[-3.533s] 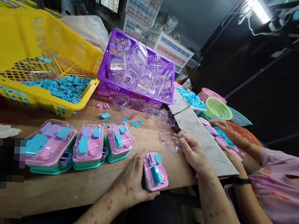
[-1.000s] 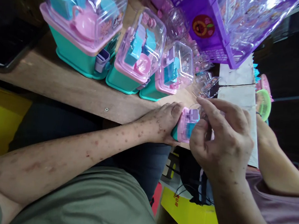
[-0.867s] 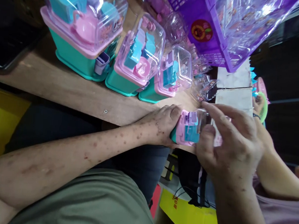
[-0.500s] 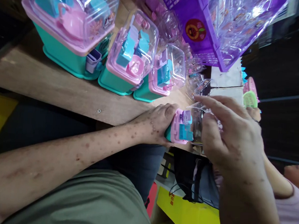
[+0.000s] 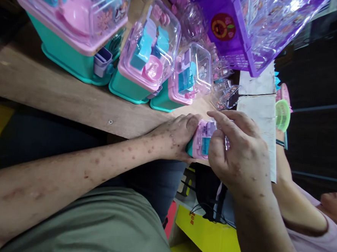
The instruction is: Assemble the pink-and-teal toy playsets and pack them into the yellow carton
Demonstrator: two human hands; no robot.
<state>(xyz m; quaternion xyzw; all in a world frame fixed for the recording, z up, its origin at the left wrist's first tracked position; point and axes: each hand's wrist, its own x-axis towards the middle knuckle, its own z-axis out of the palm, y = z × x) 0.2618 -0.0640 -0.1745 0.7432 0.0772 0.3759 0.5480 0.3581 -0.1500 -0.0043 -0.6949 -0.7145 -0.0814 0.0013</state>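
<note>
My left hand (image 5: 182,136) is wrapped round the green base of a small toy box (image 5: 201,137) with a pink rim and with purple and blue pieces on top. My right hand (image 5: 238,149) is closed on a clear plastic cover (image 5: 228,143), mostly hidden behind its fingers. That cover is up against the toy's top side; whether it is seated, I cannot tell. Three similar toy boxes with clear covers stand to the left: a near one (image 5: 77,33), a middle one (image 5: 150,56) and a farther one (image 5: 185,79).
A purple basket (image 5: 234,35) full of clear covers stands at the back. Loose clear covers (image 5: 226,93) lie below it on the wooden table (image 5: 81,101). At the right, a co-worker's arm (image 5: 289,198) reaches past white cardboard (image 5: 258,108) toward a green basket (image 5: 282,114).
My right hand has moved left with the clear cover, from beside the toy box to against its top. My left hand keeps its hold. The co-worker's arm has come further into view.
</note>
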